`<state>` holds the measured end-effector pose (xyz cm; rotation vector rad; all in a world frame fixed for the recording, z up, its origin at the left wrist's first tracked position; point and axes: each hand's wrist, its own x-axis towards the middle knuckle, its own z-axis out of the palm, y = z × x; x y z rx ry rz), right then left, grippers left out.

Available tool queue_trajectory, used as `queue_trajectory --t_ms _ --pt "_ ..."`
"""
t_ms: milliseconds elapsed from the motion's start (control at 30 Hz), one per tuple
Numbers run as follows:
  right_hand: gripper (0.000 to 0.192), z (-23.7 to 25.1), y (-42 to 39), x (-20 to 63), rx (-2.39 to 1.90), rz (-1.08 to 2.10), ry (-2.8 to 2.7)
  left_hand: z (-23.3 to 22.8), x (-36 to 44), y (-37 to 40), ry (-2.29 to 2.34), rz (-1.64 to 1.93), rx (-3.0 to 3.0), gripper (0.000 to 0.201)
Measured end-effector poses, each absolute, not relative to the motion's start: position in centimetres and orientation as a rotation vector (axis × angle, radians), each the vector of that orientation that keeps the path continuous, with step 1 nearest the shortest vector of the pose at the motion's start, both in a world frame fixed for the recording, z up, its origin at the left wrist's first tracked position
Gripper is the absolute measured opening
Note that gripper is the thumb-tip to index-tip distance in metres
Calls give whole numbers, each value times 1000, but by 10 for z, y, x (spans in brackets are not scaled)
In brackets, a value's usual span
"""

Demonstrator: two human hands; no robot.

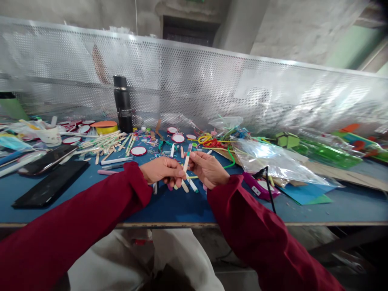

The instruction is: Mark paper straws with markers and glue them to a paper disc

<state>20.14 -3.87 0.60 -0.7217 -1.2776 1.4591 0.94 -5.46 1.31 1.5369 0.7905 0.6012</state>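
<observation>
Holding a stick (186, 163) between both hands, just above the middle of the table (178, 210), tilted, top leaning slightly right, with purple and green bands near that end. Apparently busy handling this one piece, to judge by the two-handed pinch; calling, most likely, for a light, steady hold and careful fingertip control on so thin a strip. Pinching the lower end between thumb and forefinger of the left hand (165, 169), almost no gap left, other fingers curled in. Gripping higher up, near the bands, with thumb and fingertips of the right hand (209, 167), closed down to the stick's thickness. Just beneath, on the table, a marker (193, 186). Farther left, a heap of sticks (103, 141), then a bottle (123, 105) and a cup (50, 136). To the right, a purple gadget (260, 186) and a plastic bag (269, 157). Beyond everything, a mesh screen (194, 89).
</observation>
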Motion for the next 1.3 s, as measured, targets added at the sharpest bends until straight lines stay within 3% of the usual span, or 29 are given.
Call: queue_trajectory --t_ms 167,333,567,667,933,1067,1300 --pt "43 8 -38 205 -668 1459 -1247 17 -2 -42 943 657 1616 55" --pt "44 11 -37 210 -682 1389 -1164 19 -25 -21 1318 949 2038 42" --pt "46 9 -35 211 -704 1334 -1167 12 -23 -26 1790 545 2423 63" --pt "46 8 -34 211 -710 1328 -1156 4 -15 -27 1849 473 2401 62" --pt "46 5 -31 212 -725 1302 -1180 -7 -16 -12 1529 715 2194 43" --pt "46 6 -32 213 -727 1296 -1177 -4 -13 -15 1202 860 1885 44" --pt "46 12 -34 218 -706 1270 -1137 14 -14 -30 1035 955 1479 46"
